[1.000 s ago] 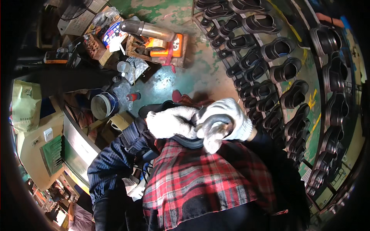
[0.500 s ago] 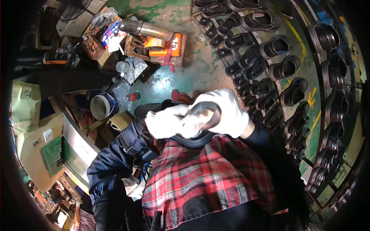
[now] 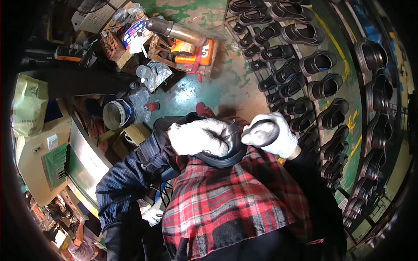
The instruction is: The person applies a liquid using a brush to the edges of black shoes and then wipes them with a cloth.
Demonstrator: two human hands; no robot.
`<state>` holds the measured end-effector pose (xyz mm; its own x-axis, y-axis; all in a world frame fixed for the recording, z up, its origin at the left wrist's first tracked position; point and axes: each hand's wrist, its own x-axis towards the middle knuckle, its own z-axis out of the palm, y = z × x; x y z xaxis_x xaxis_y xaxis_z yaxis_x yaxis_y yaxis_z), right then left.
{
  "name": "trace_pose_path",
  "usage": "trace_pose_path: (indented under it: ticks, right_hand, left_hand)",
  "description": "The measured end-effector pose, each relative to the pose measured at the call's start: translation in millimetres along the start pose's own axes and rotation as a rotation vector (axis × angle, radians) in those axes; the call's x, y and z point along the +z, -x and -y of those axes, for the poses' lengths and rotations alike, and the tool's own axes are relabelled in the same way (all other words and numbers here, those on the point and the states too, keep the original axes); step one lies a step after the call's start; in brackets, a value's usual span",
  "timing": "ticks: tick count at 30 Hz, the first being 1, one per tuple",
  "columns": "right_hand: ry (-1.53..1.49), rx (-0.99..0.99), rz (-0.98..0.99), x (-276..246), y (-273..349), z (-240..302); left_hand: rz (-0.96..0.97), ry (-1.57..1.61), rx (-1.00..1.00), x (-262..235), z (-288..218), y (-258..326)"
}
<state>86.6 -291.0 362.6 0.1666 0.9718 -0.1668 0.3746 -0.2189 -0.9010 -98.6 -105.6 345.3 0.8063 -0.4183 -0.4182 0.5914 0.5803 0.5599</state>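
My left hand (image 3: 196, 137), in a white knitted glove, grips a black shoe (image 3: 235, 141) on my lap. Its fingers reach over the shoe's opening and hide part of the upper; the shoe's rounded end and dark sole edge show on the right. To the right of the shoe, apart from it, is my right hand (image 3: 283, 137), also in a white glove. Its fingers are curled around a smooth greyish rounded thing with a dark edge (image 3: 264, 133), blurred, whose kind I cannot make out. A red and black plaid cloth (image 3: 226, 195) covers my lap.
Racks with several rows of black shoes (image 3: 320, 63) stand to my right. Ahead is a low wooden stand with an orange box (image 3: 209, 52) and a clear cylinder (image 3: 187, 35). A bucket (image 3: 114, 115) and a metal-edged bench (image 3: 89, 163) are on the left. Another person (image 3: 85, 243) is at lower left.
My right hand has moved right, away from the shoe and my left hand, uncovering the shoe's end. My left hand still grips the shoe. The view has shifted slightly.
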Motion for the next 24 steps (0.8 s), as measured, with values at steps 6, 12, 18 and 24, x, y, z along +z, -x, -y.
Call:
trace_pose_path:
  ticks: [6,12,18,24]
  right_hand:
    - [-0.004,-0.419,-0.272,20.0,-15.9,22.3]
    - [-0.301,0.191,-0.005,6.6,5.8,-6.7]
    - [0.247,-0.132,-0.045,2.0,-6.5,-32.3]
    - [-0.363,-0.037,0.115,-6.5,-35.1,20.7]
  left_hand:
    - [-0.085,-0.01,0.019,2.8,3.4,4.5]
    - [0.041,0.012,0.016,-4.0,2.9,2.3]
    - [0.023,0.043,0.023,-6.4,-14.2,4.3]
    - [0.027,-1.338,0.535,-10.8,-27.3,9.5]
